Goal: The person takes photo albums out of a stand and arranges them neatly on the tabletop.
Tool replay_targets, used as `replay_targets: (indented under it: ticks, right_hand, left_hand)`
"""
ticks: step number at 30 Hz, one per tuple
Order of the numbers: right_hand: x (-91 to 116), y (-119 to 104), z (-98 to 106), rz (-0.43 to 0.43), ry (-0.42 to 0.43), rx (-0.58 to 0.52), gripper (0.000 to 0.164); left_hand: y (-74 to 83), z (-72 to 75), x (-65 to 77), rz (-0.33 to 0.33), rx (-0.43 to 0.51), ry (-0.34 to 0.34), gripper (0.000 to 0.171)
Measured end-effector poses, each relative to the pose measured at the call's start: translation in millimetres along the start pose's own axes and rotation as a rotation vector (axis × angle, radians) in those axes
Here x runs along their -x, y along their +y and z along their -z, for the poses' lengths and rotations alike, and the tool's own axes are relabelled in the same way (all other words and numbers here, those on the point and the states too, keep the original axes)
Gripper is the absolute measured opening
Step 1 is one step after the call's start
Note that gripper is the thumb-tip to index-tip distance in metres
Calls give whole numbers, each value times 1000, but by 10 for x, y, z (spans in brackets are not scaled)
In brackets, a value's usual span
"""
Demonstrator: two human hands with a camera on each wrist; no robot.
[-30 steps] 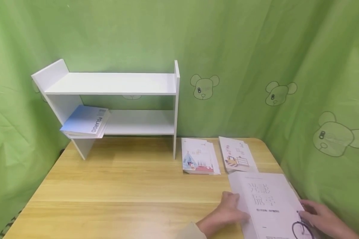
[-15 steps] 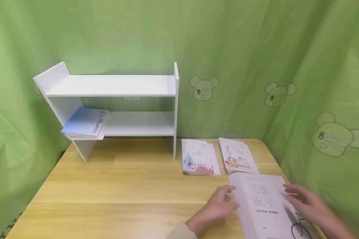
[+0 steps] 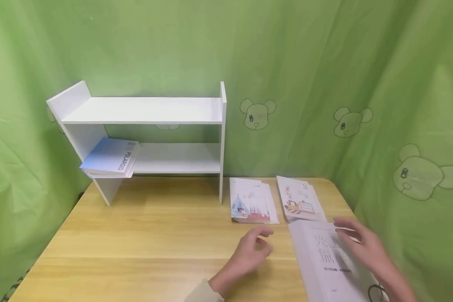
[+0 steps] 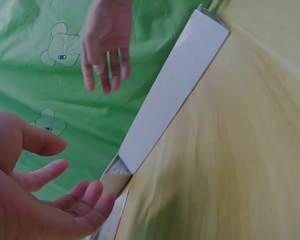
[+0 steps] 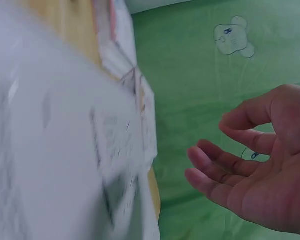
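A thick white book point(image 3: 324, 272) with large outlined characters and a bicycle picture lies at the table's front right. Over its upper part hovers my right hand point(image 3: 366, 247), fingers loosely bent and holding nothing. My left hand point(image 3: 247, 253) is above the table, left of the book and apart from it, its fingers relaxed around nothing. In the left wrist view the book's white spine point(image 4: 175, 95) runs past both hands. Beyond my left hand lies a book stack with a tent picture point(image 3: 251, 201); beside it is another stack with a toy-truck picture point(image 3: 300, 199).
A white two-tier shelf point(image 3: 143, 111) stands at the back left of the wooden table point(image 3: 136, 239). On its lower tier, at the left end, lie several books under a blue-and-white POLAROID cover point(image 3: 111, 155). Green curtains point(image 3: 166, 46) hang behind and at both sides.
Both hands have come away from the white book. My left hand has moved left, and my right hand has moved up and left over the cover. The book stays in place.
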State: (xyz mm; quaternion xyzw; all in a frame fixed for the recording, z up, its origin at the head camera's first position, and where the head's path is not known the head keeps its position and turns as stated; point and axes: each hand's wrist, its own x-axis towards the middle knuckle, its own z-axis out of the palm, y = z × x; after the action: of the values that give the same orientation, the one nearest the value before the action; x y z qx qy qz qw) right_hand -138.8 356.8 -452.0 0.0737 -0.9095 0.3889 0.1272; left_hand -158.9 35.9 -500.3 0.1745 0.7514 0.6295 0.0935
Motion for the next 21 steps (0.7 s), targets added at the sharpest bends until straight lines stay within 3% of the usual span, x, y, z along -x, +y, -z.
replay_targets:
  ticks: [6,11,21]
  right_hand:
    - [-137,-159,-176,62,53,-36,31]
    - [-191,-254,-383,69,56,-66,29]
    - [-353,-633,-752,46,7,-183,29]
  left_hand:
    - [2,233,40,-23,27,66,38]
    - [23,497,69,-54,-14,140,37]
    - [-3,1058,130,-87,-59,239,35]
